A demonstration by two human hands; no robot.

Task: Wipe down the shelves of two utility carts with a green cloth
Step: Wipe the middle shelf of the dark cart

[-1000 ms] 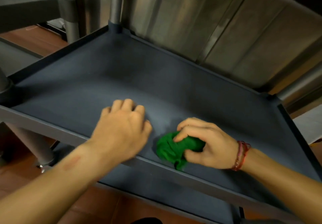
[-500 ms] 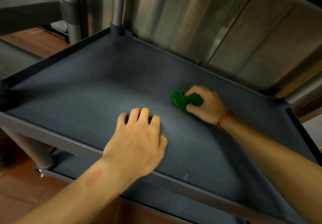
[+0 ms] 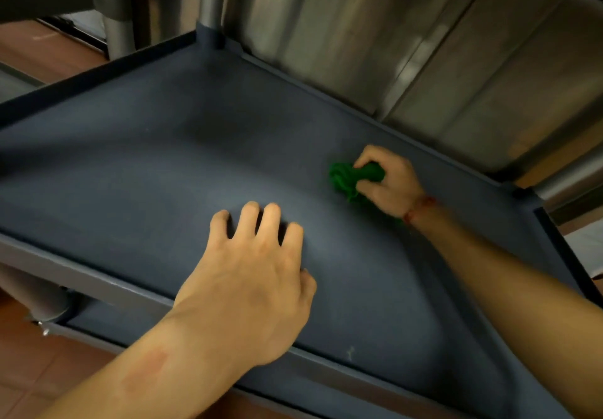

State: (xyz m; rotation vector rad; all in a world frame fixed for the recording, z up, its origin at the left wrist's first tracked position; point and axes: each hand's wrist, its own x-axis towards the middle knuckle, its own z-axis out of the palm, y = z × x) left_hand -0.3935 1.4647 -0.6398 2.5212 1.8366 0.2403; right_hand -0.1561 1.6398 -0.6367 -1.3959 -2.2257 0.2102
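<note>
Nearest, the left hand (image 3: 254, 275) lies across the near rim of the shelf (image 3: 98, 288), a shallow dark grey tray with a raised lip all round. Its fingers are spread and slightly bent, and the tips rest on the bare tray floor, grasping nothing. A small pale speck (image 3: 350, 351) sits on the floor just inside the rim, right of that wrist. Below the rim shows the edge of a lower shelf (image 3: 107, 324), over reddish floor tiles (image 3: 32, 369).

Farther in, toward the back right, the right hand (image 3: 388, 183) has its fingers curled tight round the cloth (image 3: 342, 178). The cloth is bunched and pressed against the tray floor near the far lip. A red bracelet (image 3: 419, 208) circles that wrist.

At the far corner a grey post (image 3: 208, 1) rises, with steel panels (image 3: 359, 27) behind.
</note>
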